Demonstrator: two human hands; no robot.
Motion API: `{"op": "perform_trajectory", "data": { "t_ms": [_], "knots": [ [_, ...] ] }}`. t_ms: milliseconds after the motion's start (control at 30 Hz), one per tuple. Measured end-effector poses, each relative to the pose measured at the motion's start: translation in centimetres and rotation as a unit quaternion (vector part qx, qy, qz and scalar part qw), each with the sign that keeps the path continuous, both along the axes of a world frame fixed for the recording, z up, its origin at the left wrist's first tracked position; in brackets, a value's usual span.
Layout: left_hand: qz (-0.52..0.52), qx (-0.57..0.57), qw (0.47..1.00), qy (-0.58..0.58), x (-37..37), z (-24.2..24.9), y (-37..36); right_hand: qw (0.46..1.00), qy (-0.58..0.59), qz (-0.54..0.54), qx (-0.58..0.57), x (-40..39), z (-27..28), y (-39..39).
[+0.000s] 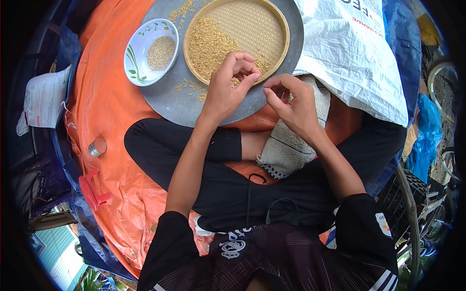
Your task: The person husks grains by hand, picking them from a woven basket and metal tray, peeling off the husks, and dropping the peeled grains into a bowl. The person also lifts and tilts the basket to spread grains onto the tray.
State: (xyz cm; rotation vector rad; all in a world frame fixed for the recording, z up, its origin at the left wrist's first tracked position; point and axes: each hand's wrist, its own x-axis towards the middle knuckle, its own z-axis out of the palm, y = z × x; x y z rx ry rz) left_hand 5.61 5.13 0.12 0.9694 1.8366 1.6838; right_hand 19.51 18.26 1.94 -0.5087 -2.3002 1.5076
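Orange tarp (pixel 109 102), woven tray (pixel 272 29), golden husked grain (pixel 206 46)

Both forearms reach forward from the body, bare below short dark sleeves, elbows bent and wrists angled inward. The left hand (pixel 227 85) curls its fingers with thumb and forefinger pinched together. The right hand (pixel 291 104) sits just beside it, fingers bent, thumb and forefinger tips meeting. The hands are near but apart.
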Motion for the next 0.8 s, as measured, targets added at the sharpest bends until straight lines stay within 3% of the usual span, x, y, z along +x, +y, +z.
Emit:
{"op": "perform_trajectory", "data": {
  "t_ms": [367, 800],
  "knots": [
    [-0.118, -0.092, 0.986, 0.075, 0.1, 1.4, -1.4, 0.998, -0.030, 0.037, 0.028, 0.0, 0.3, 0.5],
    [-0.127, -0.108, 0.979, 0.114, 0.7, 1.9, -1.7, 0.992, -0.065, 0.071, 0.086, 0.4, -0.2, 0.7]
  ]
}}
